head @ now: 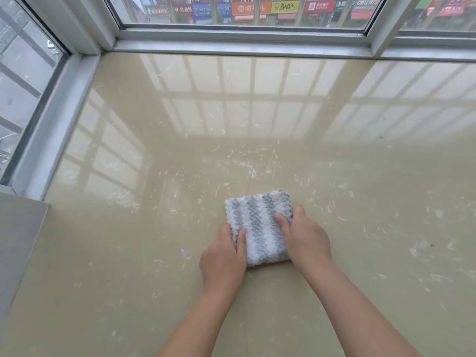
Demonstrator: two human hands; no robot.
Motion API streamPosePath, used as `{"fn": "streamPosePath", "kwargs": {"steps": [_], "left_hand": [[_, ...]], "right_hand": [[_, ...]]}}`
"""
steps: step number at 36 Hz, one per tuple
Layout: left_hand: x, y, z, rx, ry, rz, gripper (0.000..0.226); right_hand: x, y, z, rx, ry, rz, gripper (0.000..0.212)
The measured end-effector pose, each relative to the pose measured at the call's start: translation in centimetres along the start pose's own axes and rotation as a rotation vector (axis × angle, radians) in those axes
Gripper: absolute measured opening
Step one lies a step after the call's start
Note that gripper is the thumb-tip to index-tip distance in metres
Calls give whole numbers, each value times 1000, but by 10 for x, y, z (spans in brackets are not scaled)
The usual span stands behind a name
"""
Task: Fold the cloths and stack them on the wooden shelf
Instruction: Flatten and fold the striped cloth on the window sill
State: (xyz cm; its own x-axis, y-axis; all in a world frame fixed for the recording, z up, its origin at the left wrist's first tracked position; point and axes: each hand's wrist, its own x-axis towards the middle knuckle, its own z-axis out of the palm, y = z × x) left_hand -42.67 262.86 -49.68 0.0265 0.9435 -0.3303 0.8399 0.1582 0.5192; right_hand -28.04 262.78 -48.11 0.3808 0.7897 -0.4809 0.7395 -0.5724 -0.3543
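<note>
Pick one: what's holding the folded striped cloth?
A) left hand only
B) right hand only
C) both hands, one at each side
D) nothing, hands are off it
C: the left hand grips the left edge of the striped cloth and the right hand grips its right edge, each with a thumb on top.

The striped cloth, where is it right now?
In the head view, the striped cloth lies folded on the beige ledge, low and centre, held between the left hand and right hand.
</note>
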Motion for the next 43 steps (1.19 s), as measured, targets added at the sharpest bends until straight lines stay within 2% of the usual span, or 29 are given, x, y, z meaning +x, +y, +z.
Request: {"fn": "streamPosePath", "kwargs": {"steps": [7, 13, 19, 22, 26, 29, 32, 35, 37, 39, 43], "left_hand": [[1, 4, 1, 45, 22, -18, 22], [2, 8, 0, 29, 43, -84, 30], [-1, 9, -1, 142, 70, -66, 34], [-1, 6, -3, 69, 183, -37, 33], [0, 2, -2, 83, 479, 218, 31], [1, 6, 1, 21, 521, 479, 26], [-1, 17, 8, -3, 468, 709, 26], [1, 21, 18, -61, 431, 731, 29], [6, 18, 17, -23, 366, 710, 29], [11, 12, 16, 92, 266, 712, 40], [17, -8, 30, 165, 225, 745, 42]], "right_hand": [[12, -4, 1, -46, -12, 128, 47], [13, -4, -1, -57, -41, 160, 46], [11, 1, 0, 79, -50, 161, 45], [7, 2, -4, 268, 6, 159, 42], [1, 7, -7, 314, 295, 146, 40], [-2, 10, 0, 281, 559, 4, 37], [-1, 1, 13, 236, 657, -340, 29], [-3, -13, 28, 253, 621, -590, 27], [-4, -18, 34, 286, 557, -591, 33], [-2, -19, 42, 292, 471, -579, 39], [2, -7, 60, 49, 398, -662, 44]]}}
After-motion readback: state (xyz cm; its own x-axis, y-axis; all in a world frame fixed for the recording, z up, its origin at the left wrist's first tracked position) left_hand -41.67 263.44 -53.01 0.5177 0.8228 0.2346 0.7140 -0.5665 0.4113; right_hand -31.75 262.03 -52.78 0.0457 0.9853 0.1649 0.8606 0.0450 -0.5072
